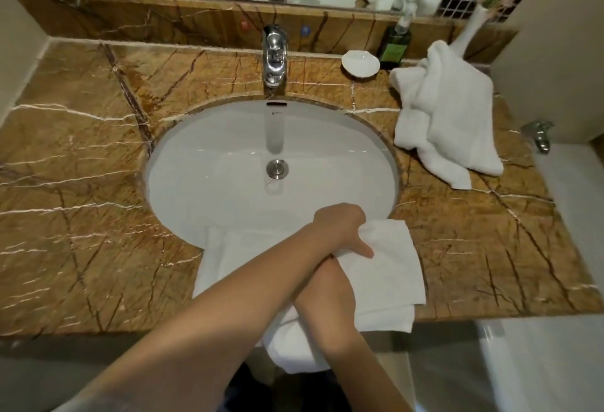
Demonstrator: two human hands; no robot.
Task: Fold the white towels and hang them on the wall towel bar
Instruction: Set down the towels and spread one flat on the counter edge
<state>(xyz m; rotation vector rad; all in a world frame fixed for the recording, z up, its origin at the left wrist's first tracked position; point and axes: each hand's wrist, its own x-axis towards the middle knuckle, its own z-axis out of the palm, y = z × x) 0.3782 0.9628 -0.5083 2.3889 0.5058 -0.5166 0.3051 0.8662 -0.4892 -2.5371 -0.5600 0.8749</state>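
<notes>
A white towel (385,268) lies across the front of the brown marble counter (81,183), partly over the sink's near rim, with one end hanging off the front edge. My arms are crossed over it. My left hand (343,227) reaches to the right and grips the towel's folded upper corner, thumb on top. My right forearm (330,284) runs under my left wrist, and its hand is hidden beneath the folded layer. A second white towel (447,111) sits crumpled at the counter's back right. No towel bar is in view.
A white oval sink (228,156) with a chrome faucet (275,55) fills the counter's middle. Behind the crumpled towel stand a white soap dish (360,63), a green bottle (394,47) and a white vase (470,29). A metal fitting (539,134) juts out at the right wall.
</notes>
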